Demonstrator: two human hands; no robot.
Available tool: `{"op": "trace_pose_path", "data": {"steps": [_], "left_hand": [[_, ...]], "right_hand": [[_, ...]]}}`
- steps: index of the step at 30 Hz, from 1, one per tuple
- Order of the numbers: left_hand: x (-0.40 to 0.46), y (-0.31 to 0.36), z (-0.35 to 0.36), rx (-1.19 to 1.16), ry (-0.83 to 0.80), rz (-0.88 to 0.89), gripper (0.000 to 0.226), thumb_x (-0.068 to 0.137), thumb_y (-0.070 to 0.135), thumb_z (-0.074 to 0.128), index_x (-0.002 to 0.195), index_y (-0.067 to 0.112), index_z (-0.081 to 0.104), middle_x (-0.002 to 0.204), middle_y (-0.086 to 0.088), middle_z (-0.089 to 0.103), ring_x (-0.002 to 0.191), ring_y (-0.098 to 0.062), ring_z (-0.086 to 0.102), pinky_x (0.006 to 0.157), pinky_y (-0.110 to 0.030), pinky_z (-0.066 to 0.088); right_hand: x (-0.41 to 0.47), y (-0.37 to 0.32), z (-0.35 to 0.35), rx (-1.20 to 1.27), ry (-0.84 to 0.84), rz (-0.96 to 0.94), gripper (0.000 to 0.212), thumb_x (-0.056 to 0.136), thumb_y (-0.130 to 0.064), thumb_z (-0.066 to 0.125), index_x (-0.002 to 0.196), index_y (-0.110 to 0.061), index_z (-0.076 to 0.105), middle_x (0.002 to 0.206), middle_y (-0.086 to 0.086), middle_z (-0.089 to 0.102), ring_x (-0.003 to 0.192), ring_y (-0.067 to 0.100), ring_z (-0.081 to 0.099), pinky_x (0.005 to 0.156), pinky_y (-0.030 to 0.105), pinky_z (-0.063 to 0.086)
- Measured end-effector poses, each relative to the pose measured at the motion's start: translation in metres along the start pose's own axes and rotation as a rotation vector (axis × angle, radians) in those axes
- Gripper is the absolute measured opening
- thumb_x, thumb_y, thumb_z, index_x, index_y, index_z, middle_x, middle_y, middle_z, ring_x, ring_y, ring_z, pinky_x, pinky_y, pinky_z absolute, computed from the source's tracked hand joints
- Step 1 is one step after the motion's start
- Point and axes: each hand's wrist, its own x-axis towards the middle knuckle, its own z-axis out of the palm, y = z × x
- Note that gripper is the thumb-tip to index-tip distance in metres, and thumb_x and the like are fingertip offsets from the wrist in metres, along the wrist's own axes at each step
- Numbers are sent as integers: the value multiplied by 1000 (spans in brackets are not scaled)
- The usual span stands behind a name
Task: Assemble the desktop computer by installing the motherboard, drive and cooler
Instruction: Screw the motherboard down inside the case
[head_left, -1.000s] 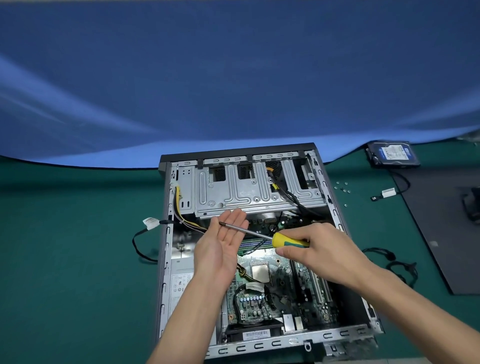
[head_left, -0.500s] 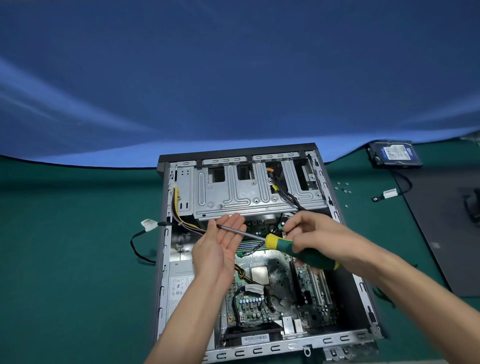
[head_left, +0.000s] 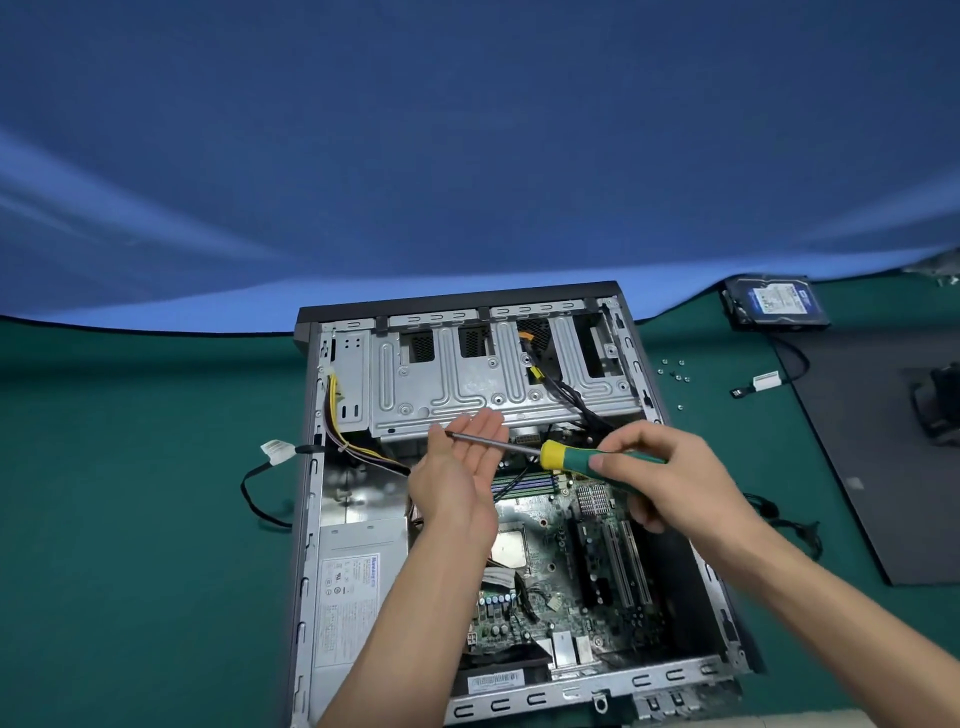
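Observation:
An open desktop case lies flat on the green table. The motherboard sits inside it, below a metal drive cage. My right hand grips the green and yellow handle of a screwdriver. Its shaft points left, and the tip rests against the palm of my left hand, which is held flat with straight fingers above the board. A hard drive lies on the table at the far right. A dark cooler, cut off by the frame edge, stands on the black panel.
A power supply fills the case's lower left. Several small screws lie right of the case. A white-tagged cable loops out on the left, more cables lie on the right. A black side panel covers the right of the table.
My right hand shifted its hold further back along the handle, exposing the yellow collar and green grip. The screwdriver tip stayed at my left palm, which barely moved.

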Motion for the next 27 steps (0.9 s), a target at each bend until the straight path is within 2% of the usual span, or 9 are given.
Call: {"op": "trace_pose_path", "data": {"steps": [7,11,13,14,16,18,20,22,27], "left_hand": [[-6,7,-15,328,-92,-116,53,99,45,34,105,-3,54,102,-24,66,91,-32,68,75,-37,55],[-8,41,-36,608,-192,-127,49,102,36,31,103,-3,59,95,-21,71,88,-30,70,71,-35,58],[-10,58,-44,756,-172,-22,39,101,25,36,98,-3,63,87,-20,72,79,-29,71,61,-32,59],[-10,63,-49,868,-142,97,34,100,21,39,92,-1,65,83,-17,72,74,-29,71,59,-34,59],[-5,70,-61,1278,-62,527,27,95,20,46,79,13,67,72,0,70,74,-27,64,62,-39,55],[-1,72,-71,1677,-75,912,22,93,23,48,74,27,59,71,19,57,79,-12,54,65,-31,44],[6,71,-79,1900,-167,917,22,94,27,44,76,29,56,76,17,56,79,-6,51,69,-28,43],[14,66,-86,2110,-217,901,27,96,30,36,75,27,53,77,12,59,70,-7,51,67,-27,45],[22,61,-89,2178,-265,963,37,99,38,21,67,28,37,62,8,51,51,-14,46,55,-30,44]], "right_hand": [[0,-1,-15,82,32,-3,9,77,-12,75,72,-12,68,43,2,48,33,14,39,33,18,27],[0,-6,-26,18,26,-34,11,78,-14,73,68,-15,68,43,7,45,34,16,37,34,17,26],[-1,-8,-30,-25,10,-50,11,78,-15,73,68,-16,68,44,6,46,34,15,38,35,16,27],[-1,-8,-32,-47,-1,-51,11,78,-16,74,68,-17,68,43,5,47,33,15,38,35,16,28],[-1,-8,-32,-101,-26,-48,12,78,-16,74,68,-17,67,43,2,48,33,13,38,36,16,29],[0,-7,-27,-156,-60,-40,12,79,-15,74,68,-17,67,43,1,47,33,14,37,36,16,28],[3,-5,-18,-207,-90,-35,12,79,-14,74,69,-16,67,41,-2,46,33,13,37,36,16,27],[7,-3,-8,-261,-114,-38,11,78,-15,74,69,-15,67,41,-4,46,33,13,37,35,17,27],[17,4,20,-373,-140,-49,12,77,-17,75,69,-18,66,44,-7,51,35,12,39,36,16,29]]}}
